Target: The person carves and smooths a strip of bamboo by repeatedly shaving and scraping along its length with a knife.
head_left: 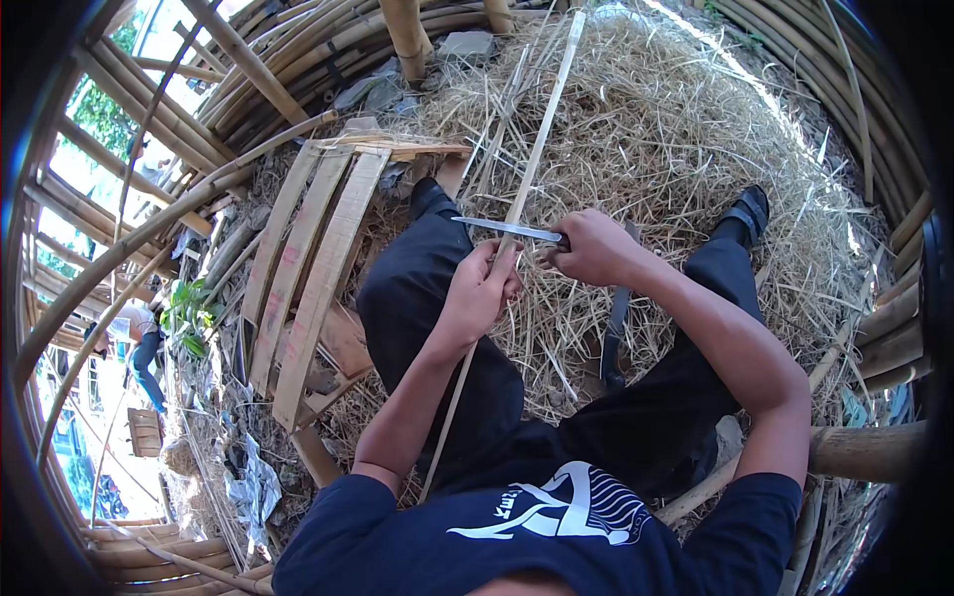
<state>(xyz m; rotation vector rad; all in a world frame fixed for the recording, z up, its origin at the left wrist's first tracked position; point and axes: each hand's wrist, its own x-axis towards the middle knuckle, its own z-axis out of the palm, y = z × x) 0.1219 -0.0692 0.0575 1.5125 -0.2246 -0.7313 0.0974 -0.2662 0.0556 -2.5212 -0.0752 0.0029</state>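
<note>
One long pale strip (545, 119) crosses mid-view, from about seven o'clock to one. The left hand (481, 290) is closed on it; the right hand (594, 246), just apart, grips a knife (530, 233) whose blade crosses the strip, tip toward nine o'clock. A second knife (615, 330) lies at six o'clock from the right hand, on straw (676, 149) spreading to two o'clock; a slatted wooden crate (330, 286) sits toward nine o'clock.
</note>
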